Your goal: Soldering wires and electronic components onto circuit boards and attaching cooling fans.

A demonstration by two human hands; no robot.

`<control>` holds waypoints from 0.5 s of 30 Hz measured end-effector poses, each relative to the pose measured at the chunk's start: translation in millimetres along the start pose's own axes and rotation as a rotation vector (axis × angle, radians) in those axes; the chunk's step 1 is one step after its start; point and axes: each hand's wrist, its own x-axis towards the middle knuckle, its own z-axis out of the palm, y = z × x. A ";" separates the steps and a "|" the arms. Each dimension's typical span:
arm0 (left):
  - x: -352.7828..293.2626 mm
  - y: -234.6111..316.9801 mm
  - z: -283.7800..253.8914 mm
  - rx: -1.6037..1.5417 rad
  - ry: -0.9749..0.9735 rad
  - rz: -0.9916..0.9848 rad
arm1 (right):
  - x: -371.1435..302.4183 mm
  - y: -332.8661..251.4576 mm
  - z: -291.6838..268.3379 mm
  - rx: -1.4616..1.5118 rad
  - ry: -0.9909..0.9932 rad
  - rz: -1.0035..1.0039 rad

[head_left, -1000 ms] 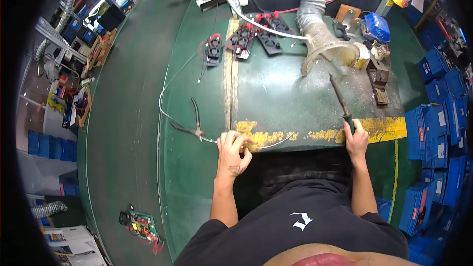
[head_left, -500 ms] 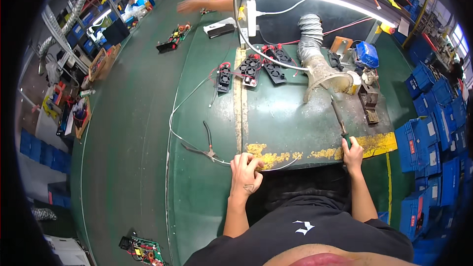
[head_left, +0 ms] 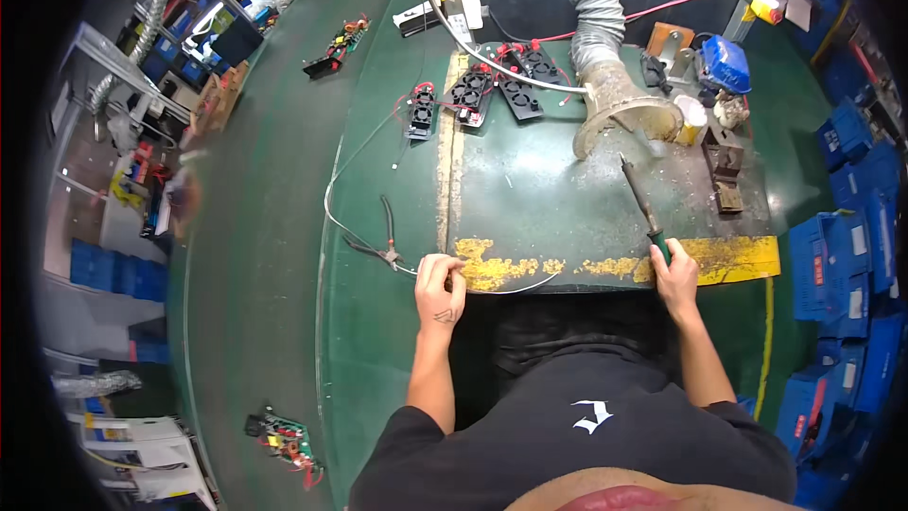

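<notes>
My right hand (head_left: pixel 674 279) grips the green handle of a soldering iron (head_left: pixel 643 197) at the bench's front edge. The iron points away from me, its tip short of the mouth of a fume-extraction funnel (head_left: pixel 624 109). My left hand (head_left: pixel 441 289) is closed, fingers curled, at the left of that edge. A thin white wire (head_left: pixel 530 286) passes through its fingers, and its free end curves right along the edge. Just beyond the left hand, pliers with dark handles (head_left: pixel 390 254) lie opened out on the green surface. Faint smoke shows near the funnel's mouth.
Several black fan units (head_left: pixel 470 95) with red wires stand at the back of the bench. A metal block (head_left: pixel 724 166) and a blue-wrapped item (head_left: pixel 724 64) are at the right. Circuit boards (head_left: pixel 288 440) rest on the long green surface at left. Blue bins (head_left: pixel 821 265) line the right side.
The iron's tip has drawn back from the funnel's mouth. My left hand has shifted slightly left along the edge. Another person's arm at the top has left the view, and the view has tilted.
</notes>
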 end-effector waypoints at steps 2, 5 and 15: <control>9.2 3.1 0.3 0.041 0.034 -0.018 | 2.9 -0.3 -3.8 0.035 -0.067 0.049; 38.0 -2.6 -7.8 0.084 0.109 -0.014 | 4.5 1.5 -4.2 0.104 -0.049 0.027; 336.5 -166.6 -56.1 -0.633 0.291 -0.313 | 3.7 0.1 11.2 0.149 0.068 0.073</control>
